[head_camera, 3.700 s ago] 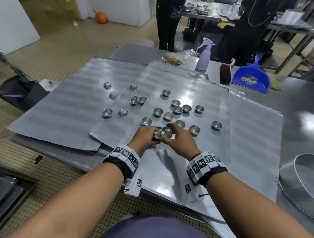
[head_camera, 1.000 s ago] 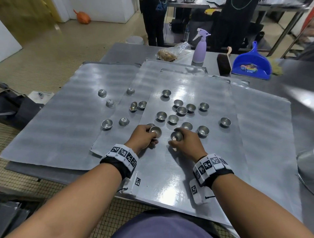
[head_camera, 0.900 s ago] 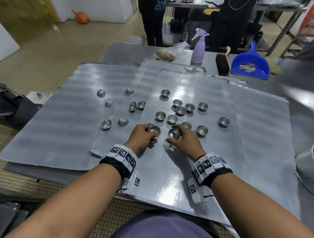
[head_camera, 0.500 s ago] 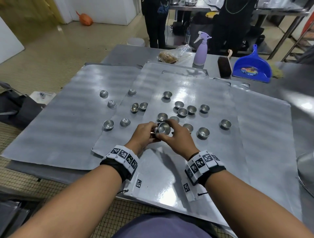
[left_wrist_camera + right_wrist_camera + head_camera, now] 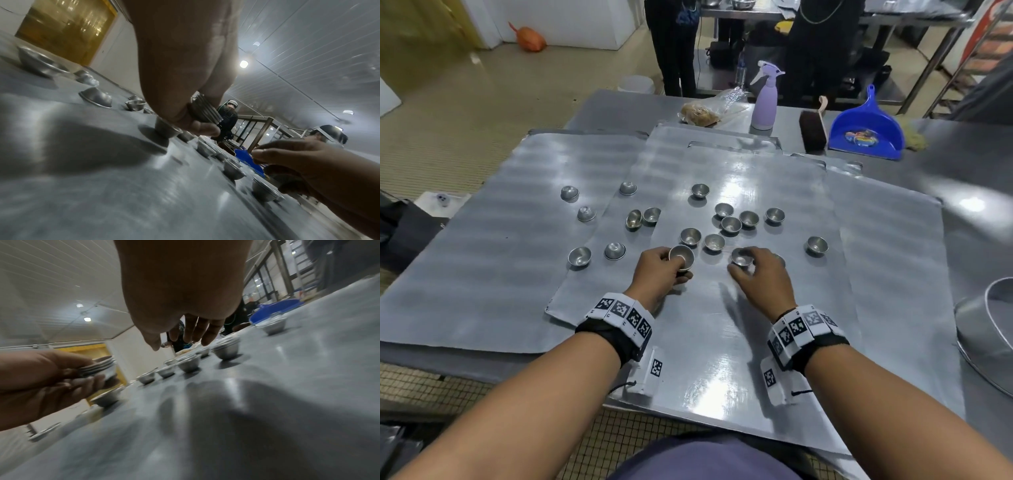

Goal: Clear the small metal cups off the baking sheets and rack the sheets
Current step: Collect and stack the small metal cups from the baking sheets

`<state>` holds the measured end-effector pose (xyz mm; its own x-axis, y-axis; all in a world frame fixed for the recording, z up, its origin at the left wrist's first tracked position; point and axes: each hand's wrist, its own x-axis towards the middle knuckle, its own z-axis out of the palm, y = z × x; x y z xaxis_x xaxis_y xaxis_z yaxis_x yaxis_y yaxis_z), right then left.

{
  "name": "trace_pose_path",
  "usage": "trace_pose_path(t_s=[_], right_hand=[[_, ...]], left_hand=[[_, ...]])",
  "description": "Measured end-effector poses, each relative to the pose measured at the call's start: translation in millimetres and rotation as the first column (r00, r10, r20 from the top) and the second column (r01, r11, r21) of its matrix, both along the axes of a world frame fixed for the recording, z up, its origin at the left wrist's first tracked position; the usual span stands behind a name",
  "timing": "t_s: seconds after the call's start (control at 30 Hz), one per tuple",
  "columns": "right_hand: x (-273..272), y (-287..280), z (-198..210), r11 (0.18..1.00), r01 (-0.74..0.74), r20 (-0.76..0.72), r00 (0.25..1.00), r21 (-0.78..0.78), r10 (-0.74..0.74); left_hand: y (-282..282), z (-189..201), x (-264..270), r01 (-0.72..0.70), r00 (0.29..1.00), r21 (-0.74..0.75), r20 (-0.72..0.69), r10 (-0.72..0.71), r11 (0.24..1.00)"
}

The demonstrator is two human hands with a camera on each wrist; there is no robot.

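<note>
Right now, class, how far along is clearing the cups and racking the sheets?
Early. Done: a nested stack of cups sits gripped in the left hand. In hand: the right hand reaches over another cup. Left: many loose cups such as this one, and no baking sheet is racked.

At the tabletop's (image 5: 962,164) far edge stand a lilac spray bottle (image 5: 764,102), a dark brush (image 5: 813,130), a blue dustpan (image 5: 866,132) and a clear bag (image 5: 705,111); an orange sack (image 5: 529,37) lies on the floor.
</note>
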<state>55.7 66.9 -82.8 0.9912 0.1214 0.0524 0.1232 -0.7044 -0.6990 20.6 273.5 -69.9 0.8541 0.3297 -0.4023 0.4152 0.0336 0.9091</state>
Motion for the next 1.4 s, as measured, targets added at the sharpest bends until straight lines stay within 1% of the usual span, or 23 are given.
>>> trace_pose_path(t_s=[0.07,0.17,0.27,0.33,0.43,0.53,0.63,0.73,0.9,1.07,1.17,1.27,1.4], right_hand=[[8,-19,-3,0.995,0.073,-0.006,0.997,-0.073,-0.074],[18,-44,-11,0.98,0.151,-0.048,0.986,-0.132,-0.158],[25,-59,-20,0.974,0.136,-0.105,0.982,-0.182,-0.157],[27,-62,-25,0.975,0.118,-0.11,0.984,-0.188,-0.14],[28,-65,-28,0.982,0.119,-0.108,0.985,-0.147,-0.135],[29,-65,-29,0.988,0.119,-0.146,0.98,-0.102,-0.133],[32,-67,-27,0.989,0.101,-0.176,0.977,-0.105,-0.118],[33,-67,-24,0.988,0.088,-0.167,0.98,-0.126,-0.108],[32,-67,-22,0.988,0.108,-0.189,0.974,-0.107,-0.127],[28,-67,-18,0.988,0.119,-0.123,0.984,-0.1,-0.131],[25,-66,-13,0.992,0.113,-0.081,0.99,-0.05,-0.117],[21,-60,-4,0.997,0.08,-0.064,0.995,-0.01,-0.081],[14,-48,2,1.0,0.002,-0.045,0.999,-0.021,-0.003]], left_hand=[[-8,3,4,0.023,1.0,-0.033,-0.004,-0.023,0.999],[-22,6,8,0.057,0.998,-0.07,-0.01,-0.058,0.996],[-35,6,12,0.094,0.995,-0.075,-0.029,-0.097,0.993],[-40,6,13,0.113,0.992,-0.085,-0.045,-0.117,0.99],[-47,4,17,0.142,0.987,-0.101,-0.063,-0.149,0.985],[-51,2,20,0.162,0.984,-0.096,-0.053,-0.168,0.982],[-55,1,23,0.177,0.982,-0.09,-0.046,-0.182,0.98],[-59,1,25,0.187,0.981,-0.087,-0.037,-0.19,0.979],[-63,-2,27,0.188,0.981,-0.075,-0.032,-0.191,0.979],[-63,-5,27,0.2,0.979,-0.048,-0.038,-0.202,0.979],[-61,-6,27,0.203,0.978,-0.033,-0.043,-0.204,0.979],[-58,-8,26,0.2,0.979,-0.028,-0.04,-0.201,0.979],[-55,-10,25,0.153,0.988,-0.013,-0.023,-0.153,0.988]])
